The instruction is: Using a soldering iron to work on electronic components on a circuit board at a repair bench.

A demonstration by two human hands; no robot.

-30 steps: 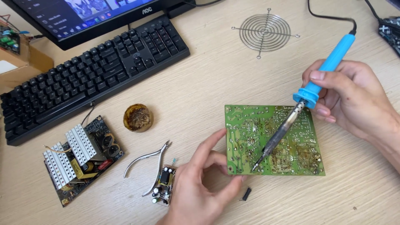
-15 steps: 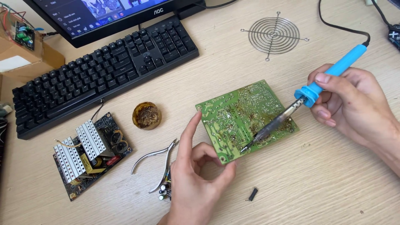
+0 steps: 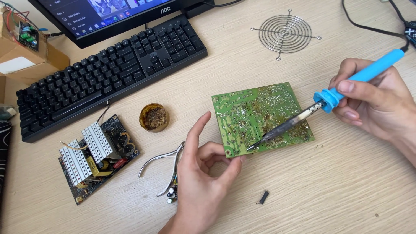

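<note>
Two hands at a wooden desk (image 3: 346, 190). Right hand (image 3: 375, 102) grips a blue soldering iron (image 3: 329, 97), its tip on the green circuit board (image 3: 262, 117) lying solder-side up. Left hand (image 3: 201, 173), loosely open, touches the board's near corner. Small round tin (image 3: 154, 117) nearby holds brown flux residue.

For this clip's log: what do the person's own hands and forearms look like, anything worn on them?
Both are bare. The left hand shows no glove, ring or watch, and no sleeve on the short stretch of wrist in view. The right hand is likewise ungloved with no ring, and its forearm runs off the frame edge uncovered. Fingernails are short and unpainted. No markings or bands show.
</note>
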